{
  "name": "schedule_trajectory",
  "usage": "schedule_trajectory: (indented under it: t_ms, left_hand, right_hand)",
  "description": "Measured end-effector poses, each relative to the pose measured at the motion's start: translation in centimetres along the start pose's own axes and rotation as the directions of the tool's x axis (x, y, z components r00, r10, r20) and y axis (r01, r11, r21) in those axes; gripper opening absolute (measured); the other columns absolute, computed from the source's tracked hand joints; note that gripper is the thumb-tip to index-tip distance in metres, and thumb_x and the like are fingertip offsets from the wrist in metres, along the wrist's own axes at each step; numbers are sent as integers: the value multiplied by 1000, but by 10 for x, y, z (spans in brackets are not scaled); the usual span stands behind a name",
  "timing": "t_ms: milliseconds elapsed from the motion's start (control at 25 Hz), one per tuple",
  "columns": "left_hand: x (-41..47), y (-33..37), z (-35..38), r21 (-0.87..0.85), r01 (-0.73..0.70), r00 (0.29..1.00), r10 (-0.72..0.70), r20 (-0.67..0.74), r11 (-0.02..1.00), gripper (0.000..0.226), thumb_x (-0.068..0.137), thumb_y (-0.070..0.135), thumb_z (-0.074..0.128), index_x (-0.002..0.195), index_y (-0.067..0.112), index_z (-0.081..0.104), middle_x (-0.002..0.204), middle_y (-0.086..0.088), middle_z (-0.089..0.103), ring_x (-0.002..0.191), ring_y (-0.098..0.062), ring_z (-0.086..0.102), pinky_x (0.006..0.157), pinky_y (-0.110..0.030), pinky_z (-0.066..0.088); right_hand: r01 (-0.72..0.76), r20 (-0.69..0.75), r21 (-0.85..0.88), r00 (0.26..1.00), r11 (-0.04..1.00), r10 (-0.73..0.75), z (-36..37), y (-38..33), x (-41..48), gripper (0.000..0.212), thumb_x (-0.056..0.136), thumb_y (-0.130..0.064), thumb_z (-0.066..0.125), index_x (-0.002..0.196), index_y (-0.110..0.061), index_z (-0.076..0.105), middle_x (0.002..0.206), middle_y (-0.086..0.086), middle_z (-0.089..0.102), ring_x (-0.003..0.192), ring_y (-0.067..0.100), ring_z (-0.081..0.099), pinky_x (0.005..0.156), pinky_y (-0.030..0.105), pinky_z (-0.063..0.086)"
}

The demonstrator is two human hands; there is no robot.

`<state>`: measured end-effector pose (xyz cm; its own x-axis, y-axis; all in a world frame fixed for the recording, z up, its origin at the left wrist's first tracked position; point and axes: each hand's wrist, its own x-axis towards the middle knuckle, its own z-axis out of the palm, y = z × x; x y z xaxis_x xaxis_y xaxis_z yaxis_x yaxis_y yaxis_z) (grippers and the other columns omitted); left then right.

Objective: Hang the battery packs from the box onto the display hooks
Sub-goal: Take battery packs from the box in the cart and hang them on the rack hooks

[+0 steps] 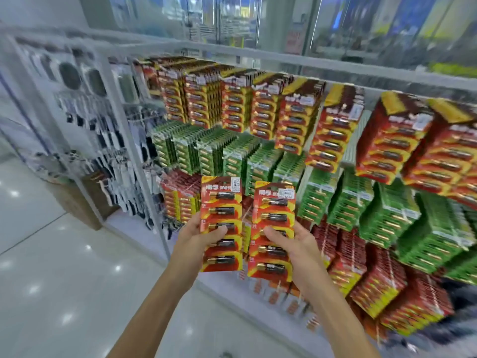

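"Red card with yellow flashes, twice over: I've got one battery pack in each hand on my feed. The left pack and the right pack are held upright side by side, close together, out in front of the display rack."

"How are the hands gripping?"

"The left hand has its thumb laid across the front of the left pack at about mid-height, clamping the card. The right hand does the same on the right pack. The other fingers are behind the cards, so I can't tell how they lie."

"Anything legible on the packs?"

"Each shows five batteries in a column and a white price sticker at the top right corner. The right pack sits a little lower than the left."

"And beyond them?"

"The rack is crowded with hanging stock. I see red-and-yellow packs along the top row, green packs in the middle row and more red packs low down on the right. They run from far left to near right, and the near ones are blurred."

"To the left?"

"Another rack of dark and pale goods, too blurred for me to name. Below it is a glossy pale floor with light spots, and far behind the rack is a glass wall."
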<state>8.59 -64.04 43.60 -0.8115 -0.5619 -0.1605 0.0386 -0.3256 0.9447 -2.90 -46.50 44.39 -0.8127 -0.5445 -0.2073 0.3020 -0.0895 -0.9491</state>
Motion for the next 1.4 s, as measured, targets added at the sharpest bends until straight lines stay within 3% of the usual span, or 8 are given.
schedule_trajectory:
  t_ms: [160, 560, 680, 800, 960, 1120, 1240, 1400]
  left_hand:
    - [62, 30, -9, 9, -55, 998, 55, 18, 998, 37, 89, 9, 73, 125, 19, 68, 111, -10, 79, 100, -33, 77, 74, -45, 63]
    - [183, 92, -17, 33, -164, 975, 157, 156, 986, 40, 88, 12, 75, 127, 21, 69, 116, -7, 78, 105, -31, 76, 86, -51, 60]
    - [213, 111, -17, 48, -205, 955, 189, 229, 978, 39, 92, 9, 71, 129, 20, 68, 118, -6, 77, 107, -28, 75, 82, -42, 63]
    - [243, 129, -19, 60, -260, 927, 232, 295, 964, 39, 92, 9, 71, 128, 21, 67, 119, -3, 77, 109, -24, 74, 81, -37, 64]
    - [274, 145, -25, 54, -299, 904, 264, 336, 953, 36, 92, 6, 71, 122, 26, 67, 108, 13, 79, 101, -5, 74, 73, -18, 60]
    - [305, 150, -34, 76, -302, 892, 254, 373, 950, 41, 87, 19, 77, 127, 22, 68, 119, 3, 77, 112, -19, 72, 92, -42, 61]
    - [318, 147, -37, 91, -281, 891, 225, 393, 955, 56, 80, 33, 85, 131, 23, 66, 124, 4, 75, 119, -21, 69, 102, -53, 54]
    - [329, 142, -34, 89, -254, 882, 194, 429, 963, 39, 90, 19, 77, 128, 22, 66, 116, 0, 78, 107, -23, 75, 84, -44, 64]
  right_hand:
    - [66, 39, -18, 997, 998, -65, 32, -24, 52, 30, 87, -13, 79, 115, -17, 71, 104, 5, 80, 90, 24, 79, 66, 32, 62]
    - [169, 17, 7, 985, 986, -170, 81, -72, 155, 34, 85, -19, 79, 118, -21, 70, 106, 2, 80, 93, 25, 78, 70, 36, 63]
    - [229, -39, -22, 972, 973, -230, 90, -84, 174, 36, 80, -22, 81, 115, -24, 73, 108, 0, 80, 96, 21, 78, 74, 36, 63]
    - [311, -113, -91, 940, 946, -321, 102, -97, 189, 41, 75, -32, 83, 115, -29, 74, 112, -5, 78, 106, 20, 75, 92, 49, 59]
    - [406, -196, -182, 878, 896, -437, 116, -106, 201, 39, 76, -35, 82, 115, -32, 73, 109, -11, 79, 105, 15, 74, 92, 46, 60]
    - [449, -241, -199, 839, 871, -487, 126, -109, 209, 28, 83, -20, 79, 107, -32, 72, 99, -17, 79, 94, 3, 75, 76, 23, 62]
    - [435, -291, -220, 825, 873, -484, 130, -106, 215, 38, 77, -29, 80, 114, -25, 73, 106, -6, 80, 99, 16, 76, 85, 42, 63]
    - [426, -322, -200, 822, 882, -470, 131, -105, 219, 35, 82, -19, 79, 116, -23, 72, 105, -7, 80, 97, 15, 77, 75, 32, 63]
